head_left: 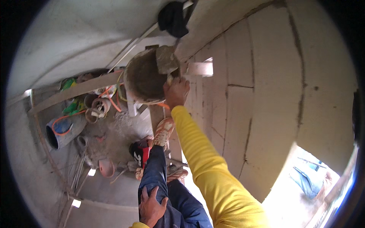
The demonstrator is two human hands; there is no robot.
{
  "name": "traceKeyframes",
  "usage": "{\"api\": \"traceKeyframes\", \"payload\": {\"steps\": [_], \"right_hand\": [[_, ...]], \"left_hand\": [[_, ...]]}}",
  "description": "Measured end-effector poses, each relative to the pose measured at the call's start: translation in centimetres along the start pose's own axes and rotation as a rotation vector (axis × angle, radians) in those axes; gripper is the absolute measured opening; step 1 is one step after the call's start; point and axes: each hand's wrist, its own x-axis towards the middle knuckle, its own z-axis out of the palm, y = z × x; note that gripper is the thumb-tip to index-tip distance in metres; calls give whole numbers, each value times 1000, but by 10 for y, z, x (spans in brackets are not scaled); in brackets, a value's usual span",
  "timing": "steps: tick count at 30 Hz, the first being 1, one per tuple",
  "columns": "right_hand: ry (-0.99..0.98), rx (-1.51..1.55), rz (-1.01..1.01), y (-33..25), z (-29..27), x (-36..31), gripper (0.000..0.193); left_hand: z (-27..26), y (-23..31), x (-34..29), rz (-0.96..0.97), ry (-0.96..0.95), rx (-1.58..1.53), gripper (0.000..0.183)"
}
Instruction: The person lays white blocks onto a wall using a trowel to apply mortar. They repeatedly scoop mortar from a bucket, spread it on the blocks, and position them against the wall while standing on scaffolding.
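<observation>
One R hand (176, 92), reaching from a yellow sleeve (207, 163), grips the handle of one trowel (166, 60), its square, mortar-grey blade at the R side of one large round bucket (131, 89); whether blade touches rim or contents is hard to tell from overhead. The L hand (152, 207), holding nothing, fingers spread, rests on dark blue trousers (153, 171), well below the bucket. Just above the bucket hangs one black cloth-like item (172, 19). At least two orange-and-white shoes show below it, one (164, 131) nearer, another (177, 175) farther down, w/ a red-and-black item (140, 153) alongside bearing a pale marking, too small & blurred to make out. One long plank (78, 92) runs L from the bucket; under it sit approx. three small pails (101, 103), w/ orange hose (114, 103) around them. Farther L & lower: one blue barrel (72, 124) on its side, dark mouth showing; below that, nearer the bucket, one pinkish basin (106, 168). R of the bucket stands a pale wall (272, 76) w/ dark joint lines.
</observation>
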Motion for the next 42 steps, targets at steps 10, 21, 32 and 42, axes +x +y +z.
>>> {"api": "traceKeyframes", "payload": {"steps": [10,21,32,42], "right_hand": [[251,418,396,22,-214,33,50],[145,374,295,26,-293,156,45],[257,407,335,-22,-346,157,35],[306,584,293,15,-280,163,49]], "left_hand": [[-16,21,-3,-63,-47,16,75],[-18,22,-2,-46,-22,85,74],[-35,29,-3,-38,-72,72,75],[-30,15,-1,-10,-61,92,74]]}}
